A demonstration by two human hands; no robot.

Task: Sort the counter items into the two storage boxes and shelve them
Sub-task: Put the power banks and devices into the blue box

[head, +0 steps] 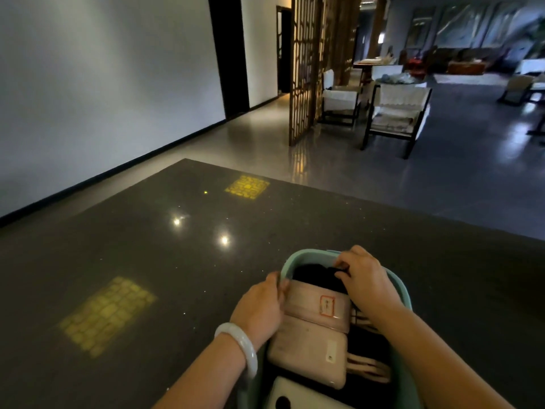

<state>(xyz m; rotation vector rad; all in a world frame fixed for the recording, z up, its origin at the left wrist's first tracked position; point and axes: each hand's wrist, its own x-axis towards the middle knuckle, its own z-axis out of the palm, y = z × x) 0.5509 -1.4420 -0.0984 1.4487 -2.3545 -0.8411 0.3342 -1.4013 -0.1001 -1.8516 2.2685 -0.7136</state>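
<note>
A pale green storage box (306, 256) stands on the dark counter (147, 261) at the bottom centre of the head view. Inside it lie two pink pouches (309, 343), a black item (312, 274) at the far end and a white item (298, 394) at the near end. My left hand (261, 308), with a white bangle on the wrist, grips the box's left rim beside the upper pink pouch. My right hand (364, 277) reaches into the far right of the box, its curled fingers pinching the black item. The box's near end is cut off by the frame.
The counter's far edge (354, 199) runs diagonally, with shiny floor beyond. Two dark-framed chairs (395, 113) and a wooden lattice screen (303, 69) stand past it. A white wall lies on the left. Yellow light patches reflect on the counter.
</note>
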